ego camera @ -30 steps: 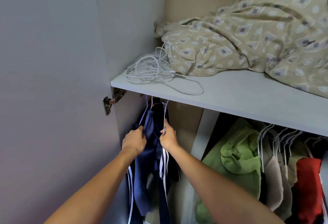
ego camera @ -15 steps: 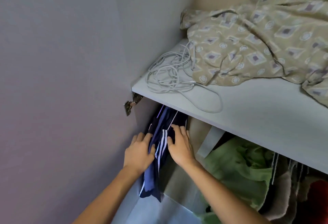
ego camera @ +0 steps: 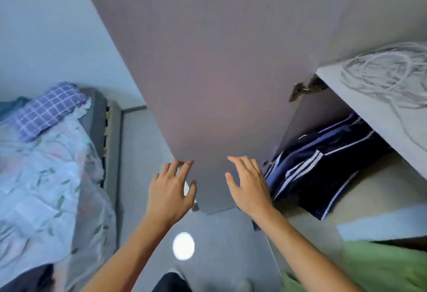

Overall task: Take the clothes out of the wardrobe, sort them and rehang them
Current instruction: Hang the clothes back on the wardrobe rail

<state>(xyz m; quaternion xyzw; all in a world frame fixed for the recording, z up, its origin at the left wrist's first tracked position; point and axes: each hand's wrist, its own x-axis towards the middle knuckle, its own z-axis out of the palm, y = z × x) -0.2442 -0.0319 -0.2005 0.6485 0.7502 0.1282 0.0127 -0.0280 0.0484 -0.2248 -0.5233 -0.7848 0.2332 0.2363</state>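
Note:
Navy clothes with white stripes point(ego camera: 323, 164) hang under the wardrobe shelf point(ego camera: 390, 129) at the right. A green garment point(ego camera: 381, 266) shows at the bottom right. My left hand point(ego camera: 171, 190) is open, fingers spread, at the lower outer corner of the open wardrobe door point(ego camera: 219, 72). My right hand point(ego camera: 249, 185) is open in front of the door's lower edge, just left of the navy clothes and apart from them. Neither hand holds anything.
A coil of white cable point(ego camera: 388, 74) lies on the shelf. A door hinge point(ego camera: 302, 89) sits below the shelf's end. A bed with a floral cover point(ego camera: 39, 176) and a checked pillow point(ego camera: 46, 109) stands at the left. Grey floor point(ego camera: 212, 240) lies below.
Both hands have let go of the navy clothes and pulled back out of the wardrobe. My view has swung left and down, bringing the bed and floor into sight.

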